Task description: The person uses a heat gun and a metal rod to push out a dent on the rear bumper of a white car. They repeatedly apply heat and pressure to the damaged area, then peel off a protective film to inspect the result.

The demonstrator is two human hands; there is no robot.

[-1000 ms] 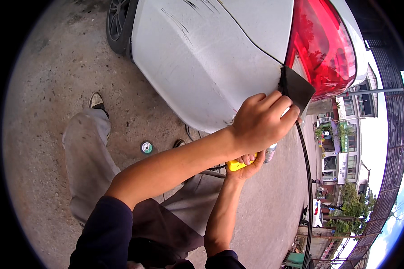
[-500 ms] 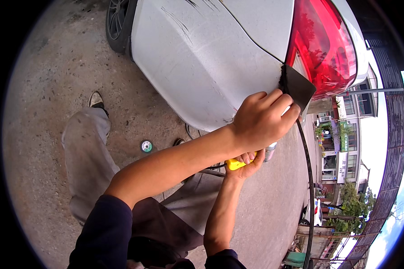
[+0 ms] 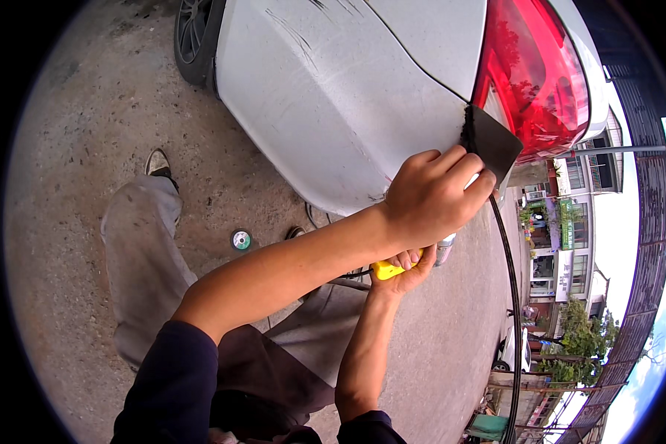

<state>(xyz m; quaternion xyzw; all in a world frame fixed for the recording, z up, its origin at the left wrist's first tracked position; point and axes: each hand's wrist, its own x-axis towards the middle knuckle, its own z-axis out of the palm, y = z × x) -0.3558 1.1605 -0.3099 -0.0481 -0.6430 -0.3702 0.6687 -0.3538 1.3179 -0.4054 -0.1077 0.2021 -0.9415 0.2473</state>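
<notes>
Two trouser legs (image 3: 142, 259) showed at the left and lower middle, with two shoes: one shoe (image 3: 157, 163) near the ground's left side, and the tip of the other shoe (image 3: 296, 232) just beside the car's lower edge. One wheel (image 3: 192, 33) stood at the upper left. Between the shoes, one round disc (image 3: 240, 240), green and white, lay flat on the ground (image 3: 89, 222), near the lower edge of the one silver-grey car (image 3: 333, 96). That car's panel bore several dark scratches towards its top edge.

Two bare hands came next, crossed at the lower right corner of the car. The right hand (image 3: 413, 271), the lower one, was wrapped around one yellow tool (image 3: 387, 269), with one silver tube (image 3: 445, 249) jutting out to its right. The left hand (image 3: 435, 198), above it, had its fingers curled in narrow against one dark flat piece (image 3: 498, 144); I cannot tell what it gripped. This piece sat at the car's ragged corner, just below one red tail light (image 3: 540, 70). One black cord (image 3: 509, 288) hung from beside that hand. Farther right stood one parked white car (image 3: 522, 348) and a leafy tree (image 3: 581, 340).
</notes>
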